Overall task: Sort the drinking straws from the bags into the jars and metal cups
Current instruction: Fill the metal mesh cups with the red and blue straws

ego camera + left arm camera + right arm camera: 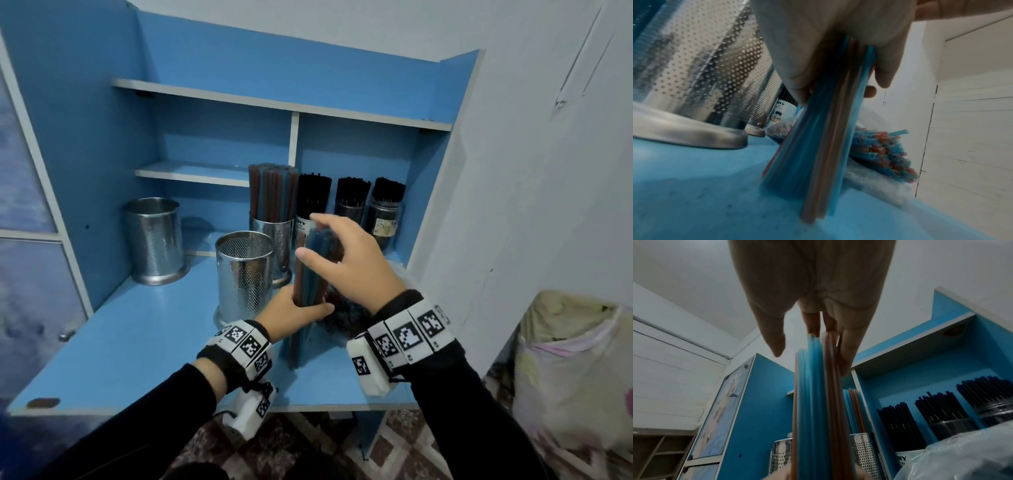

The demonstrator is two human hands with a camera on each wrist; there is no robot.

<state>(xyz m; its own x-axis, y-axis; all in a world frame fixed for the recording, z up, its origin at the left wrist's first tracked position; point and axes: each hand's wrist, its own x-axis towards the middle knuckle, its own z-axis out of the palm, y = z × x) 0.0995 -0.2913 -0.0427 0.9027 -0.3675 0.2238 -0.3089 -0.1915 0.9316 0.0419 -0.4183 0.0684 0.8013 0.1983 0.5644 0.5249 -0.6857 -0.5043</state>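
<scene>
Left fingers [310, 310] gripped straw bundle [308, 294] upright; right fingers [308, 255] spread, loose at top. Should tap ends level, then lift into empty cup [245, 274] beside.

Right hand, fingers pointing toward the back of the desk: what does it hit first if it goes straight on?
Probably the jar with the white label full of black straws, directly beyond the right hand, whose straight fingers rest on top of the straw bundle gripped by the left hand. Depth is uncertain from the head view.

My right hand [346, 260] covers the straw bundle's [310, 291] tops; the bag [346, 320] sits mostly hidden behind my wrists. Left wrist view blurs the straws, and I can't read the jar label [301, 224].
</scene>
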